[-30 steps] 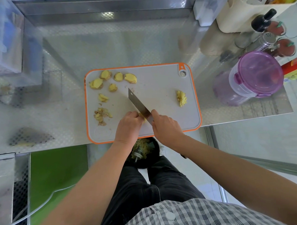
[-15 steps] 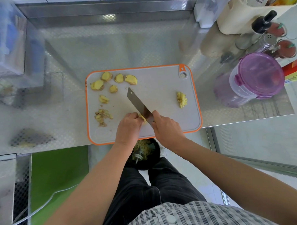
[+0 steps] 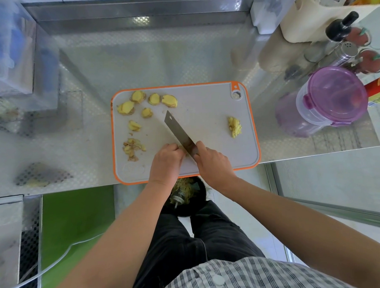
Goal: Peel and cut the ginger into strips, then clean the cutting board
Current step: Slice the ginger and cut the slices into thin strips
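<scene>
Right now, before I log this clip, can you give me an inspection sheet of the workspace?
Surface: steel counter, orange-rimmed cutting board at its near edge.
Job's things: ginger slices far left on the board, peel scraps nearer, strips right.
Clutter: purple-lidded container, shaker, bottle at right.
Hands: left hand holds a ginger piece against the blade; right hand grips the knife.
Cables: thin pale line lower left, maybe a cable.
Surroundings: black bin with scraps under the counter edge.

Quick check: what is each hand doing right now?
Left hand: fingers curled, holding a mostly hidden ginger piece beside the blade.
Right hand: grips the knife.
</scene>
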The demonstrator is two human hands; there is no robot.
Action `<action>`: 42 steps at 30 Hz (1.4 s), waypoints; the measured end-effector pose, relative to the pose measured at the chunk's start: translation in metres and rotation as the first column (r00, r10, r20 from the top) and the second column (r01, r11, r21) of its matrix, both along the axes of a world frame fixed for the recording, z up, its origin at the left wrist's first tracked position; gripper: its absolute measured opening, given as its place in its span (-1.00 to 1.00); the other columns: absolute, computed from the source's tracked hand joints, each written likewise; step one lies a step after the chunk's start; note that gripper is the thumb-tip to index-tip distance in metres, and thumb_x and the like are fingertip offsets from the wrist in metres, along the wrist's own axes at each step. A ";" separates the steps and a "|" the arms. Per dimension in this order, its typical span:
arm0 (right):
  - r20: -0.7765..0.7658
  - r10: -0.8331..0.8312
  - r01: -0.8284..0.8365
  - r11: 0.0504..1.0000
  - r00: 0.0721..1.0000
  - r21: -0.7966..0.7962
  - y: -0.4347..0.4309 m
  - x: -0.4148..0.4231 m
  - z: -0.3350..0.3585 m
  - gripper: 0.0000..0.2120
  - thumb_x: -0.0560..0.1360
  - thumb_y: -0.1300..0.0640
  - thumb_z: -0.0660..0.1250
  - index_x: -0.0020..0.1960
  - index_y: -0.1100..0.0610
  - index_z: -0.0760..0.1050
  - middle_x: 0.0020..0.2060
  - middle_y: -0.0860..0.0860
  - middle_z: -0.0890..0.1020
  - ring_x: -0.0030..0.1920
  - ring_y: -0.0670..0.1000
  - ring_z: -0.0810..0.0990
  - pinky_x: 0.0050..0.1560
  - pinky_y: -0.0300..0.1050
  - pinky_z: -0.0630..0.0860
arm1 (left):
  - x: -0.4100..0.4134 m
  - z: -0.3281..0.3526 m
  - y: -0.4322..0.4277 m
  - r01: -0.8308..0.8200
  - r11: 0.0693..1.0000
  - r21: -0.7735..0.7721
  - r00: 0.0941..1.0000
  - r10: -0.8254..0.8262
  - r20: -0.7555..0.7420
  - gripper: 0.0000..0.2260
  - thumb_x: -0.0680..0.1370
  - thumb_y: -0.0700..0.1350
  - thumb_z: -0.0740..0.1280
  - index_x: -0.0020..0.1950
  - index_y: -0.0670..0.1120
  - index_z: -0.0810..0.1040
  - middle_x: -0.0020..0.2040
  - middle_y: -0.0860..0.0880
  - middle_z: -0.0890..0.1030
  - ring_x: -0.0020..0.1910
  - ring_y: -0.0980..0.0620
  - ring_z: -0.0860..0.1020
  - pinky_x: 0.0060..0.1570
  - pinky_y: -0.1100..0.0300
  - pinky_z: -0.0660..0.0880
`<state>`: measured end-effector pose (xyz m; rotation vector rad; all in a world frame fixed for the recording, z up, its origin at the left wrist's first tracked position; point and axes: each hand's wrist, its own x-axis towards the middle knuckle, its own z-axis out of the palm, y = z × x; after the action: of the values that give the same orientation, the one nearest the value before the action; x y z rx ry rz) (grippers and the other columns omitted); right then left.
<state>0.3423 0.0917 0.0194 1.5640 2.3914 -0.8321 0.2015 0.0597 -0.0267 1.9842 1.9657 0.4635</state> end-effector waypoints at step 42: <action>0.084 0.072 -0.075 0.997 0.994 0.032 0.000 -0.005 0.000 -0.91 0.60 0.25 0.07 0.09 0.14 0.22 -0.26 0.02 0.44 -0.33 0.13 0.43 -0.33 -0.06 0.31 | -0.003 -0.001 -0.001 0.003 1.000 0.007 0.998 -0.004 0.065 -0.83 0.27 -0.42 0.49 -0.38 -0.21 0.57 -0.41 -0.11 0.46 -0.45 -0.12 0.43 -0.53 0.16 0.37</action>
<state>0.3372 0.0916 0.0191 1.4819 2.4016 -0.7009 0.1984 0.0583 -0.0278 1.9509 1.9232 0.5280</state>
